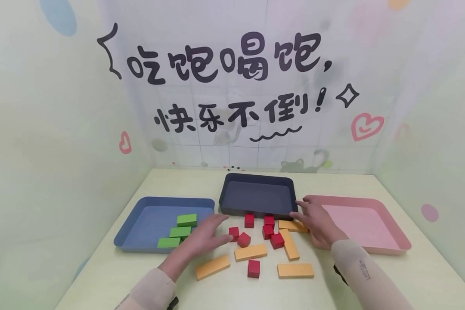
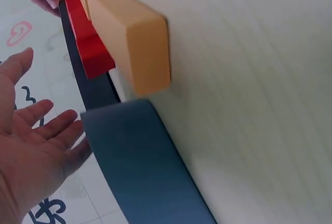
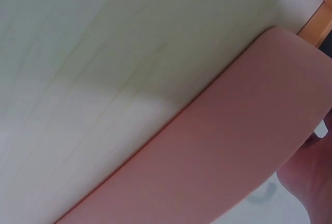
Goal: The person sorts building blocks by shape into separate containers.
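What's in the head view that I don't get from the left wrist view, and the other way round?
Only the head view shows the green blocks and the pink tray. Only the left wrist view shows the palm of the left grip. Both show at least parts of the blue tray, dark tray, red blocks, orange blocks and right grip.

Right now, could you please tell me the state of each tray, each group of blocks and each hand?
Blue tray: holding green blocks
Green blocks: three visible, inside the tray
Dark tray: no block seen inside
Pink tray: no block seen inside
Red cubes: seven, loose on the table
Orange blocks: five, lying on the table
Left hand: extended, holding nothing
Right hand: at the dark tray, contact unclear
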A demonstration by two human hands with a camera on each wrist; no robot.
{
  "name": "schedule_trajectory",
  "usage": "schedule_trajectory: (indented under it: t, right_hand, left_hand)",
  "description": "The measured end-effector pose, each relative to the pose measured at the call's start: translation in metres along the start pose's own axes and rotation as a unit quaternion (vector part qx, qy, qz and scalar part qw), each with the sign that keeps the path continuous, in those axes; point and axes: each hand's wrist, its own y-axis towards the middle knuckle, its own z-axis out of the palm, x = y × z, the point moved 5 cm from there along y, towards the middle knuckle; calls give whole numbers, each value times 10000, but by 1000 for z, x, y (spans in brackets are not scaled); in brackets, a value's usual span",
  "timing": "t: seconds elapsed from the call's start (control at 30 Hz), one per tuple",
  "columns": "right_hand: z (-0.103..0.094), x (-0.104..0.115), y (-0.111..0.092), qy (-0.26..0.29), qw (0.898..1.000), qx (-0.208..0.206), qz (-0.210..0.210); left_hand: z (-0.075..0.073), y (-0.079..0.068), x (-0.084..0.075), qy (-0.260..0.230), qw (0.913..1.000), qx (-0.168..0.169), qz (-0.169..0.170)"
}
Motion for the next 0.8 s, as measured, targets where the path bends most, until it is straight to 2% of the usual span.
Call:
schedule_trajectory:
  t: [0.2, 0.3, 0.47, 0.57, 0.8]
  right_hand:
    - [1, 2, -4, -18, 9998, -101, -158]
    - [1, 2, -5, 84, 9999, -87, -116]
    - [3, 0, -7, 282, 9996, -12, 23]
    - [3, 0, -7, 262, 9996, -51, -20]
    - [3, 0, -7, 118, 9998, -92, -102]
  left_hand:
    - [12, 4, -13, 616, 9970, -434, 163]
    - [19, 5, -15, 353, 9983, -459, 81]
    - [29, 6, -11, -172, 9981, -435, -413]
    - [34, 6, -9, -336, 9967, -471, -561]
    - [39, 11, -7, -195, 9958, -475, -757]
